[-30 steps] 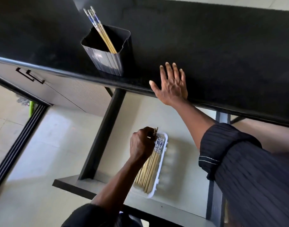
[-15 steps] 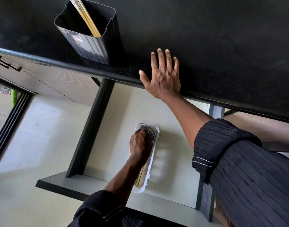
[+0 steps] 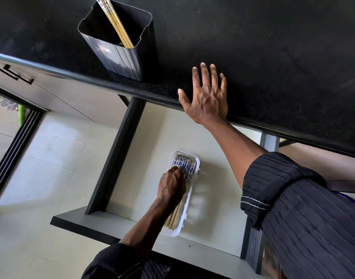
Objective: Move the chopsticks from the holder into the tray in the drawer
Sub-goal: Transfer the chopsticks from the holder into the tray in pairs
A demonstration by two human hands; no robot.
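White plastic tray (image 3: 193, 195) in the open grey drawer (image 3: 212, 150) holds a row of blue-patterned wooden chopsticks (image 3: 185, 164) — left hand (image 3: 173, 185) curled upon them, right hand (image 3: 207, 98) spread flat, empty, beside the black ribbed holder (image 3: 120, 55).

A wide black counter (image 3: 253, 47) fills the top, with a shiny rounded edge. Under it are pale cabinet doors (image 3: 75, 97) with dark handles (image 3: 13, 72). The floor (image 3: 41, 158) has big pale tiles and soft light. A dark door track (image 3: 11, 150) runs along the left.
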